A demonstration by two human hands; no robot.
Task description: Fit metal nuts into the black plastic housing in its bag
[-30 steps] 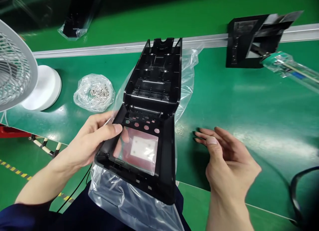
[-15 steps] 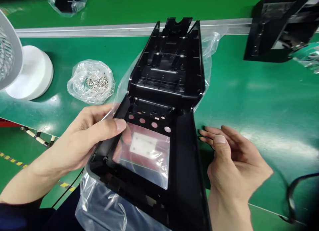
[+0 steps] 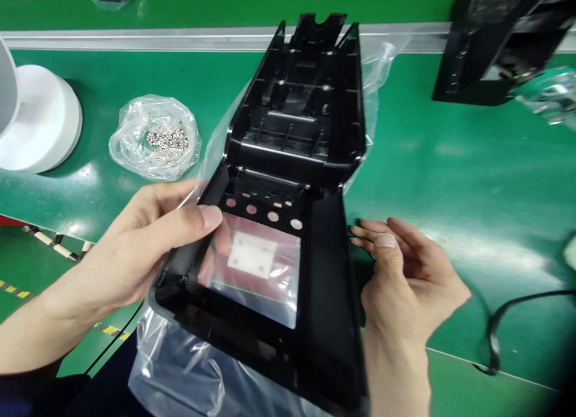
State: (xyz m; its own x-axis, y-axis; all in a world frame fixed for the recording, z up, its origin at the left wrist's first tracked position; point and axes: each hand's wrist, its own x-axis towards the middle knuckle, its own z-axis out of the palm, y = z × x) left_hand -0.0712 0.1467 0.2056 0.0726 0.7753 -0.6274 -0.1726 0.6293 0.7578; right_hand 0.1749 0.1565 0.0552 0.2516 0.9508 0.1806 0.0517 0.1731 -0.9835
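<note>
A long black plastic housing lies open side up, its near end over the bench edge and partly in a clear plastic bag. My left hand grips its left edge, thumb on top beside a clear window with a white patch. A row of round holes sits just above that window. My right hand rests by the housing's right side, fingers extended and apart over the green surface, holding nothing.
A clear bag of small metal nuts lies left of the housing. A white fan base stands at far left. Another black housing sits at top right, near a metal rail. A black cable loops at right.
The housing has shifted nearer and slightly left in view while my left hand keeps its grip. My right hand has stayed beside the housing's right side.
</note>
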